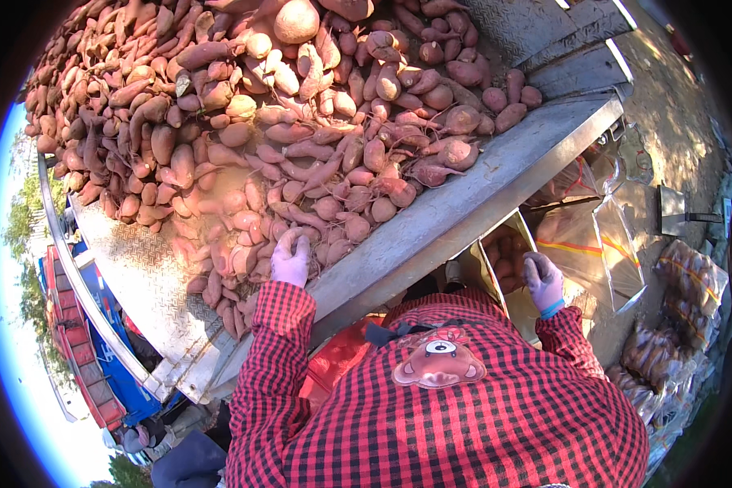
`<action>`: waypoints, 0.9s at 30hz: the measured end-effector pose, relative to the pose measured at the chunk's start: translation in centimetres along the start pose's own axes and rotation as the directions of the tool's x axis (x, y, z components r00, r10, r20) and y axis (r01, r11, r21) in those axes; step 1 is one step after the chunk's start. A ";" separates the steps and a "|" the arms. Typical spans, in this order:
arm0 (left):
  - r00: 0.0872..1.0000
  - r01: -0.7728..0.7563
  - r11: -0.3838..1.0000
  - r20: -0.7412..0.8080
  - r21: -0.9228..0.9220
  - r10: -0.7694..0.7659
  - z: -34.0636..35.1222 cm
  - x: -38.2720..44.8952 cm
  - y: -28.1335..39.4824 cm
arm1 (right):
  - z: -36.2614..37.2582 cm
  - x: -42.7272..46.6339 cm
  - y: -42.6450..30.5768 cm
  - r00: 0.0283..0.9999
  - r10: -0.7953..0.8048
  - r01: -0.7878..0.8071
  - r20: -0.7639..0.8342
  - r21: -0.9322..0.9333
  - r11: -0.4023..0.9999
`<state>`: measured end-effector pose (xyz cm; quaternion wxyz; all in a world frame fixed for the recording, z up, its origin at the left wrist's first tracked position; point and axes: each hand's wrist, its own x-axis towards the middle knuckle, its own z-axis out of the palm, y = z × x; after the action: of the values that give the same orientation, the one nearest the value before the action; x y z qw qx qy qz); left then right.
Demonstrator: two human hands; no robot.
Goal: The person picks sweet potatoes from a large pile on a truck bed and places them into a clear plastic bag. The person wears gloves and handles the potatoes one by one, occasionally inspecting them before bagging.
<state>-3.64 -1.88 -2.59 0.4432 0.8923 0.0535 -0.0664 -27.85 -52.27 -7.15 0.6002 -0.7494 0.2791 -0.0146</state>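
Observation:
A large heap of sweet potatoes (317, 158) lies on a metal truck bed (128, 262) before me. My left hand (291, 259), in a light purple glove, rests at the heap's near edge, its fingers curled at a sweet potato; whether it grips it I cannot tell. My right hand (543, 279), gloved likewise, is held at the right above the opening of a clear plastic bag (585, 244) and beside an open container (493, 274) with sweet potatoes inside. Its fingers are bent, and nothing shows in them.
The bed's raised metal edge (463, 201) runs diagonally between heap and body. Filled clear bags (689, 293) stand on the ground at the right. A red bag or crate (335, 366) is below the edge. A red and blue vehicle (85, 341) stands at the left, near a person's leg (189, 460).

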 end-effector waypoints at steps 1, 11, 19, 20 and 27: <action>0.984 -0.166 0.970 -0.028 0.179 0.173 -0.6 2.6 -1.8 | 1.0 0.5 -6.3 0.917 -0.396 0.370 -0.041 -0.278 0.886; 0.998 -0.057 0.619 0.028 0.784 0.056 0.7 28.4 2.2 | 12.0 8.9 -22.0 0.722 -0.615 0.677 0.318 -0.509 0.532; 0.961 0.201 0.753 0.022 0.627 -0.275 3.3 33.9 5.9 | 12.4 8.1 -23.2 0.824 -0.499 0.544 0.267 -0.618 0.567; 0.958 0.167 0.686 0.049 0.708 -0.284 2.3 33.3 6.2 | 12.5 8.2 -23.1 0.817 -0.506 0.555 0.274 -0.611 0.565; 0.912 -0.082 0.435 0.243 0.897 -0.331 -0.7 31.3 8.8 | 12.8 8.2 -23.5 0.823 -0.491 0.552 0.286 -0.604 0.575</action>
<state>28.65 -5.43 -0.48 -0.0989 0.9514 -0.0101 -0.2915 -6.98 -41.53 8.11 0.2735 -0.9601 0.0060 -0.0580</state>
